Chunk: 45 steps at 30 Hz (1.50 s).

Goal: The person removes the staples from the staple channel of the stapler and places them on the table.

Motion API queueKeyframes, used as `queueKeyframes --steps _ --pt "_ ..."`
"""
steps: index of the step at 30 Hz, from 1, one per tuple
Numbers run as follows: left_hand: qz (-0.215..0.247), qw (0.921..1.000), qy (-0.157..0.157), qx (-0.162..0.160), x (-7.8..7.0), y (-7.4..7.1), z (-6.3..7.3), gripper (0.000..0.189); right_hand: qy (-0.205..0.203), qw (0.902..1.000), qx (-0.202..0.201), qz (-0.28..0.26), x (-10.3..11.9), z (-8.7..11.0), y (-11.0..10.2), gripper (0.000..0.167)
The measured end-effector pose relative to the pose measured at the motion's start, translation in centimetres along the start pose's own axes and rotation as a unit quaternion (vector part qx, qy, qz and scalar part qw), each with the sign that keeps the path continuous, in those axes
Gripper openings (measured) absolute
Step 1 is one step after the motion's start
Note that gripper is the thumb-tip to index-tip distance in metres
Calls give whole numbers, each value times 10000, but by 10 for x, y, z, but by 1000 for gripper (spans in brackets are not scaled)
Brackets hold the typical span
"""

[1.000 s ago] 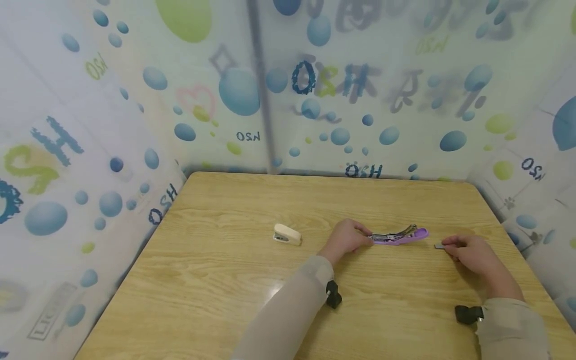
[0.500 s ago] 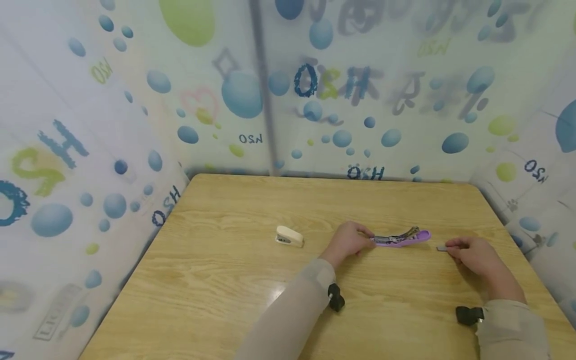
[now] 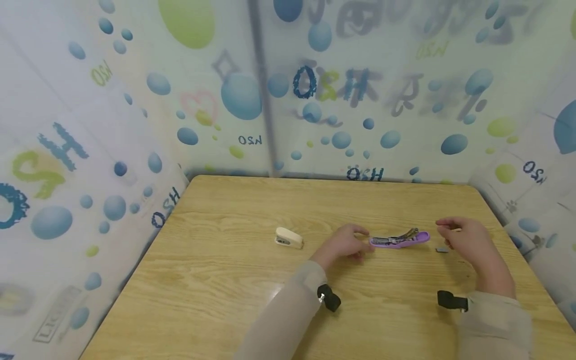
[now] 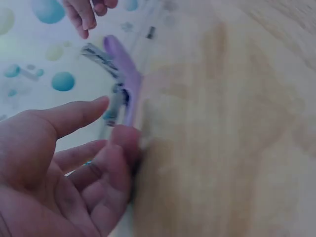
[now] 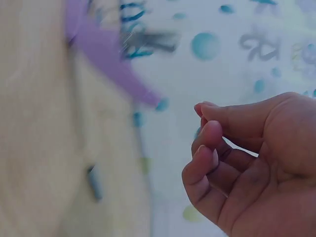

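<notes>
A purple stapler (image 3: 422,238) lies on the table with its metal upper part raised at an angle. My left hand (image 3: 344,242) is beside its left end, thumb and fingers apart; in the left wrist view the fingertips are close to the purple stapler (image 4: 126,69), and I cannot tell if they touch it. A small grey strip, apparently staples (image 3: 442,250), lies right of the stapler. Above and behind that strip hovers my right hand (image 3: 470,242). In the right wrist view its fingers are loosely bent with nothing visible between them, and the grey strip (image 5: 95,183) lies apart.
A small cream stapler (image 3: 289,238) stands left of my left hand on the wooden table (image 3: 216,280). A patterned curtain (image 3: 315,125) hangs along the back and both sides of the table.
My right hand has let go of the grey strip and moved up and slightly left. My left hand has loosened from the purple stapler's end and drawn back a little.
</notes>
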<state>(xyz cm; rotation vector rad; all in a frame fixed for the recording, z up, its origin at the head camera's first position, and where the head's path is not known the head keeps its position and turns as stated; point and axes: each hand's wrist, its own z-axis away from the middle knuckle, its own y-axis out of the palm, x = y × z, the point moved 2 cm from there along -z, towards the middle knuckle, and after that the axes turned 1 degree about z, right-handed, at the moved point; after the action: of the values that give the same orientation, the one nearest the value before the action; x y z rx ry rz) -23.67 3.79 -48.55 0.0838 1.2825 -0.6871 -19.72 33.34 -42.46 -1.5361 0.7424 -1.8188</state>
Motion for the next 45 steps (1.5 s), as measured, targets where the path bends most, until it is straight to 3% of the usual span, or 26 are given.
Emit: queueKeyframes --steps 4,9,13,19,27,35,39,45 --pt "-236 9993 187 202 -14 -17 13 58 -259 9992 -290 9 28 6 1 44" --pt "-177 9989 418 80 -28 -43 28 56 -391 9983 -293 -332 57 8 14 44" --pt "32 9977 663 -108 -32 -64 41 45 -467 9972 -83 -581 77 4 32 41" --pt "8 9940 883 -648 -28 -93 61 41 -668 9941 72 -848 102 -1 58 35" --pt "68 9890 692 -1309 -5 -138 92 38 -904 9874 325 -1257 133 -16 91 31" --pt "240 9811 410 -1874 29 -179 114 45 -1162 9814 545 -1430 165 -33 119 32" --pt "248 9824 271 -1829 46 -189 122 50 -1252 9787 650 -1491 181 -37 136 32" --pt "47 9905 -7 -1375 63 -192 120 64 -1180 9792 907 -1376 200 -39 169 35"
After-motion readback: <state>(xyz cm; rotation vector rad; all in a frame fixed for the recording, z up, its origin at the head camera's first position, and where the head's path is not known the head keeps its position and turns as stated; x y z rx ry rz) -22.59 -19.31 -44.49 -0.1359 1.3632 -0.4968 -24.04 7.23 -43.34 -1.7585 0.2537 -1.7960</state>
